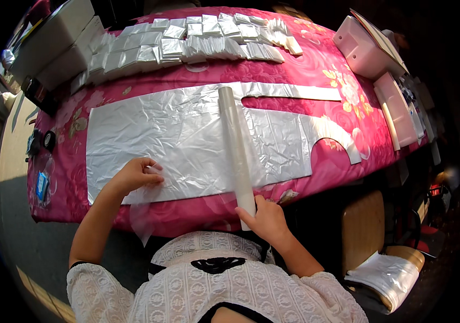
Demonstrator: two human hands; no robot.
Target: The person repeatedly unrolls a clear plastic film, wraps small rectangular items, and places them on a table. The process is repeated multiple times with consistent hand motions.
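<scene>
One clear roll [236, 148], one plastic sheet [171, 140] (crinkled), two hands [136, 175].

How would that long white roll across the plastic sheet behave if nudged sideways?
The roll is a round tube, so it would probably roll easily. The right hand holds its near end, likely steadying it. The crinkled plastic sheet beneath looks slippery.

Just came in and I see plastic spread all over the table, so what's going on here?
A person in a white lace top stands at a table with a pink floral cloth. A large clear plastic sheet lies flat on it. The left hand pinches the sheet's near edge, while the right hand grips the near end of a long plastic roll lying across the sheet. Rows of small folded plastic packets sit along the far edge.
</scene>
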